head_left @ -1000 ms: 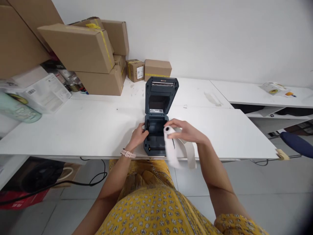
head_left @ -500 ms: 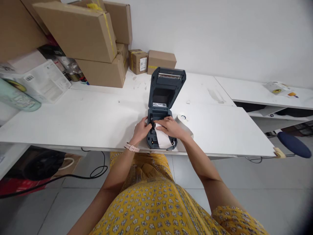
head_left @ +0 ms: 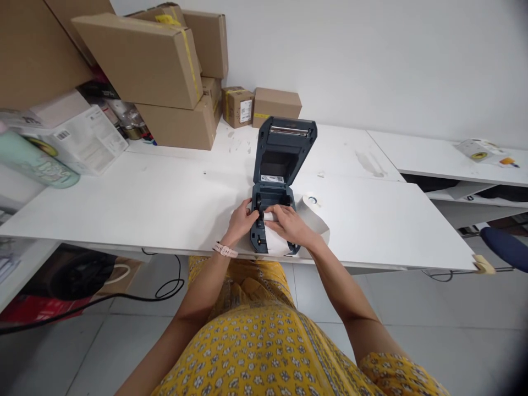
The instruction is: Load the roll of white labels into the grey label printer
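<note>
A dark grey label printer point(head_left: 284, 148) stands near the table's front edge with its lid raised. Inside it is a small white paper roll point(head_left: 270, 216), its loose end hanging over the front. My right hand point(head_left: 289, 224) grips this roll from the right, fingers over the top. My left hand point(head_left: 242, 221) is closed on the printer's left wall, thumb reaching inside by the roll holder. Right of the printer lies a larger label roll point(head_left: 310, 201) with a strip unrolled toward the table edge, partly behind my right hand.
Stacked cardboard boxes point(head_left: 177, 124) fill the back left, with two smaller boxes point(head_left: 277, 104) by the wall. A green bottle point(head_left: 41, 159) and a white carton point(head_left: 88, 143) lie at far left. A black cable point(head_left: 169, 291) runs below the table point(head_left: 177, 209).
My right hand has drawn the paper roll slightly toward me, away from the rear of the printer's bay. My left hand stays at the printer's left wall. The view has shifted slightly.
</note>
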`<act>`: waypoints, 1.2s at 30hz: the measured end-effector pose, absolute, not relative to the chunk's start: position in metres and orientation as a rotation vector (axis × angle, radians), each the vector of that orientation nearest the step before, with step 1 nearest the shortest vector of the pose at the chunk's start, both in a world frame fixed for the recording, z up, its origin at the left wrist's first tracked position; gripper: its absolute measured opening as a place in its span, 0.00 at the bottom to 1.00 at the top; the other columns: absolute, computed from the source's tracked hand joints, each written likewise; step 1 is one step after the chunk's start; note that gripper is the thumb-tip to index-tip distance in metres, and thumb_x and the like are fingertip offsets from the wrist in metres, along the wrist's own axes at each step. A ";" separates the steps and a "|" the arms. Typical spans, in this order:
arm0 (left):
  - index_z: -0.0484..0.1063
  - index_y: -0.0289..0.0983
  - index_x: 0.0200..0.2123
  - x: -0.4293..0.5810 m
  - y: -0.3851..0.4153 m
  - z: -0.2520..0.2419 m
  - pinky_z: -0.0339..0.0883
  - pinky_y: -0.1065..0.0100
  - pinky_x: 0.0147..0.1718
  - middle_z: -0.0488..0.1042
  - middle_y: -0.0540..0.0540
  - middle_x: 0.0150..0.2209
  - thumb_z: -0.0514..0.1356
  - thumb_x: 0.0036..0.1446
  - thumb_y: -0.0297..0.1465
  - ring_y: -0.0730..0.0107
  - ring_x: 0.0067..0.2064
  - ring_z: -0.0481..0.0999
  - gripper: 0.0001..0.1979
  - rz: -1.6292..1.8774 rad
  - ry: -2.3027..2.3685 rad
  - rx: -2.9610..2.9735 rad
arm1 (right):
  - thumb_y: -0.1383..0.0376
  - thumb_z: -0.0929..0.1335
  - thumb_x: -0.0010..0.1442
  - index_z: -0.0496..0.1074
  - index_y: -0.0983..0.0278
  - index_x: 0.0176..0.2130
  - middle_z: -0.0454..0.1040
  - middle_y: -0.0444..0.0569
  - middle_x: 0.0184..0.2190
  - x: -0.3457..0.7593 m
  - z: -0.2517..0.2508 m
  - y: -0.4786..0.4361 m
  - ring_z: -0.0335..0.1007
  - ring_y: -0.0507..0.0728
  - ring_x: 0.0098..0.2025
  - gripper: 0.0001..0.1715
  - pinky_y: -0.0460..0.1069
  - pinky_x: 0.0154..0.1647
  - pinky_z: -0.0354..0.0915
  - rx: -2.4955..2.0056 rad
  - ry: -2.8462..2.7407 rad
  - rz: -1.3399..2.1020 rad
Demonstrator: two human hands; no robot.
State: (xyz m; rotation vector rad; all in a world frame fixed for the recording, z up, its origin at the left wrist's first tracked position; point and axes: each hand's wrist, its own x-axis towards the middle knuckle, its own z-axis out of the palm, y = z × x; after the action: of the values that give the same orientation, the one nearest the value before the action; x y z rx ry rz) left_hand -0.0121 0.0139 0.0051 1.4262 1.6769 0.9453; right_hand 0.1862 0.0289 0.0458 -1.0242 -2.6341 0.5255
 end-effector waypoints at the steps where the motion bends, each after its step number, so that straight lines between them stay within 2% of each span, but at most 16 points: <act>1: 0.67 0.36 0.62 -0.012 0.014 0.005 0.59 0.69 0.29 0.73 0.52 0.25 0.56 0.56 0.35 0.67 0.28 0.70 0.29 0.955 1.671 1.428 | 0.56 0.60 0.72 0.62 0.61 0.53 0.75 0.58 0.56 0.187 0.045 0.027 0.70 0.66 0.59 0.15 0.63 0.62 0.60 -1.015 -2.627 0.530; 6: 0.67 0.36 0.62 -0.012 0.014 0.002 0.59 0.69 0.28 0.73 0.52 0.24 0.57 0.56 0.34 0.68 0.27 0.70 0.29 0.981 1.651 1.431 | 0.57 0.60 0.73 0.67 0.61 0.50 0.69 0.59 0.63 0.192 0.042 0.020 0.62 0.62 0.68 0.14 0.63 0.69 0.55 -0.958 -2.678 0.482; 9: 0.66 0.34 0.62 -0.012 0.014 0.001 0.60 0.69 0.28 0.73 0.51 0.25 0.57 0.56 0.34 0.68 0.27 0.70 0.30 1.008 1.637 1.402 | 0.58 0.61 0.73 0.71 0.63 0.52 0.67 0.60 0.65 0.192 0.044 0.014 0.61 0.64 0.68 0.17 0.64 0.68 0.57 -0.961 -2.711 0.305; 11: 0.67 0.34 0.62 -0.011 0.015 0.000 0.59 0.69 0.27 0.72 0.52 0.24 0.57 0.56 0.33 0.68 0.26 0.69 0.29 1.016 1.630 1.393 | 0.58 0.63 0.72 0.74 0.63 0.52 0.68 0.60 0.63 0.189 0.045 0.007 0.64 0.67 0.64 0.17 0.65 0.64 0.62 -1.024 -2.677 0.140; 14: 0.67 0.34 0.61 -0.010 0.015 0.000 0.57 0.69 0.26 0.69 0.54 0.22 0.58 0.56 0.33 0.69 0.25 0.67 0.29 1.025 1.625 1.394 | 0.59 0.64 0.71 0.76 0.63 0.53 0.75 0.60 0.52 0.181 0.043 -0.008 0.71 0.67 0.52 0.18 0.62 0.51 0.70 -1.179 -2.589 -0.017; 17: 0.68 0.35 0.61 -0.010 0.015 0.000 0.56 0.69 0.25 0.67 0.55 0.20 0.58 0.56 0.33 0.70 0.23 0.66 0.28 1.038 1.622 1.390 | 0.62 0.62 0.72 0.76 0.66 0.54 0.78 0.59 0.47 0.174 0.036 -0.027 0.73 0.65 0.46 0.19 0.59 0.46 0.72 -1.264 -2.504 -0.064; 20: 0.68 0.35 0.61 -0.011 0.014 0.000 0.56 0.70 0.25 0.68 0.55 0.21 0.58 0.56 0.33 0.70 0.23 0.66 0.28 1.040 1.612 1.386 | 0.63 0.61 0.73 0.75 0.68 0.55 0.77 0.60 0.55 0.172 0.027 -0.046 0.72 0.66 0.53 0.20 0.60 0.52 0.72 -1.247 -2.414 -0.080; 25: 0.68 0.36 0.61 -0.008 0.012 0.004 0.58 0.69 0.27 0.69 0.54 0.22 0.58 0.56 0.34 0.69 0.24 0.67 0.28 1.019 1.668 1.374 | 0.55 0.65 0.70 0.69 0.68 0.62 0.68 0.60 0.65 0.179 0.015 -0.069 0.64 0.67 0.65 0.27 0.61 0.61 0.68 -1.162 -2.363 -0.024; 31: 0.70 0.37 0.61 -0.005 0.010 0.011 0.59 0.68 0.28 0.68 0.53 0.22 0.59 0.57 0.36 0.67 0.26 0.68 0.28 0.940 1.776 1.405 | 0.53 0.66 0.68 0.64 0.64 0.65 0.66 0.59 0.66 0.183 0.012 -0.072 0.64 0.67 0.64 0.32 0.64 0.63 0.64 -1.127 -2.387 -0.022; 36: 0.69 0.38 0.62 -0.005 0.010 0.017 0.60 0.67 0.30 0.73 0.50 0.26 0.60 0.58 0.41 0.64 0.29 0.71 0.30 0.858 1.837 1.454 | 0.49 0.67 0.67 0.60 0.63 0.68 0.65 0.59 0.67 0.185 0.009 -0.071 0.62 0.67 0.66 0.37 0.65 0.65 0.61 -1.120 -2.416 -0.031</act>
State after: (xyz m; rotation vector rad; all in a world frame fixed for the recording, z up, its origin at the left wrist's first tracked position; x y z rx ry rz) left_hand -0.0051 0.0098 0.0170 1.4541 1.8370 0.8578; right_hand 0.1850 -0.0706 0.0092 -1.1197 -2.4160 -0.0307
